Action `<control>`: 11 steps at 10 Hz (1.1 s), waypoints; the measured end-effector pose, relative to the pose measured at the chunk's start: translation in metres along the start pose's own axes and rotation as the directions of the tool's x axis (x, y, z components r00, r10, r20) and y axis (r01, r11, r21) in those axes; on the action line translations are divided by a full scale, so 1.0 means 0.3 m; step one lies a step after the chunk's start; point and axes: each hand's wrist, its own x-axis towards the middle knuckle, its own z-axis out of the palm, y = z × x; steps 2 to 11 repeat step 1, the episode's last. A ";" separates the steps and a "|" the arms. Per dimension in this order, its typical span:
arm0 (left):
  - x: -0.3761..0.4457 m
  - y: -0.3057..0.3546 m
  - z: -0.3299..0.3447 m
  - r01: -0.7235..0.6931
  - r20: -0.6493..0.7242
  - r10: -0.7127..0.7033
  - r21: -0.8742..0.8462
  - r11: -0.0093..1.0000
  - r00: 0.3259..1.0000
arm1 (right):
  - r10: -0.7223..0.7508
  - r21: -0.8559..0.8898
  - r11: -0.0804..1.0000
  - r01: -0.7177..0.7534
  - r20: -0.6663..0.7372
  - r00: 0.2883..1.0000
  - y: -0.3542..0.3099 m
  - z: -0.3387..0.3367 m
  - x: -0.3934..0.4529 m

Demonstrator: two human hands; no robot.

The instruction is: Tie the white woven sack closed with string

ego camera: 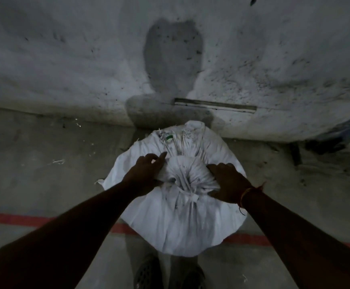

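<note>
Against a stained concrete wall, the white woven sack stood on the floor as we clutched its gathered, string-tied neck in our left hand and right hand.

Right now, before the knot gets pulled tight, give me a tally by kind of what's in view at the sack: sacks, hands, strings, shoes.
White woven sack: 1
Hands: 2, left hand and right hand, both on the gathered neck
String at the neck: 1, dim, ends hard to trace
Shoes: 2, left shoe, right shoe
Total: 6
</note>
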 end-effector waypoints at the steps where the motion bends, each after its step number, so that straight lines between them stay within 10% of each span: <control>1: -0.062 0.048 -0.105 0.029 0.002 -0.029 -0.034 0.999 1.000 | 0.017 0.002 1.000 -0.017 0.069 0.997 -0.048 -0.103 -0.087; 11: -0.062 0.048 -0.105 0.029 0.002 -0.029 -0.034 0.999 1.000 | 0.017 0.002 1.000 -0.017 0.069 0.997 -0.048 -0.103 -0.087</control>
